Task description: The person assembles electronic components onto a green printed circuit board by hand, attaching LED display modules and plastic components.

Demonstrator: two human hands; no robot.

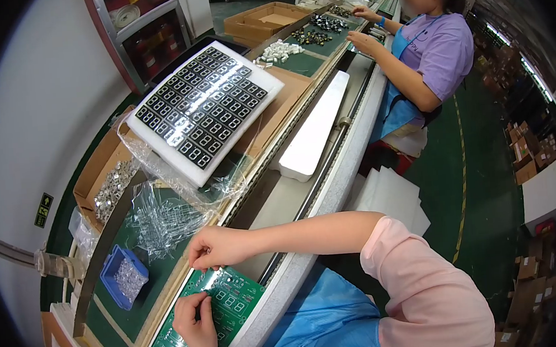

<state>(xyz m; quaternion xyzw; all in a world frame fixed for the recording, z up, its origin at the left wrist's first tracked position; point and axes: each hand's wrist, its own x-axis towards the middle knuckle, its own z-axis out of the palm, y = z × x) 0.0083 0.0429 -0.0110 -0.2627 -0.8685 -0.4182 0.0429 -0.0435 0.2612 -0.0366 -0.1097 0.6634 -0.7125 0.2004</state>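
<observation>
Green circuit boards [250, 285] with white printed digit outlines lie in the line at the lower centre. Over the lower board, my left hand [195, 322], with a blue wrist strap, has its thumb and forefinger drawn together near a small dark part. My right hand [217, 247] reaches across from the right, fingers pinched just above the board's far edge. Whatever either hand pinches is too small or too hidden to name. Left of my hands, a blue bin [124, 276] holds small clear parts. Beyond it lies a heap of clear thin-legged parts [165, 220].
A white foam tray of digit displays [205, 104] rests over the bench past my hands. A cardboard box [91, 180] holds metallic parts. On the line lies a long white foam piece [314, 132]. Farther up, a co-worker [433, 46] in purple handles parts beside white components [279, 51].
</observation>
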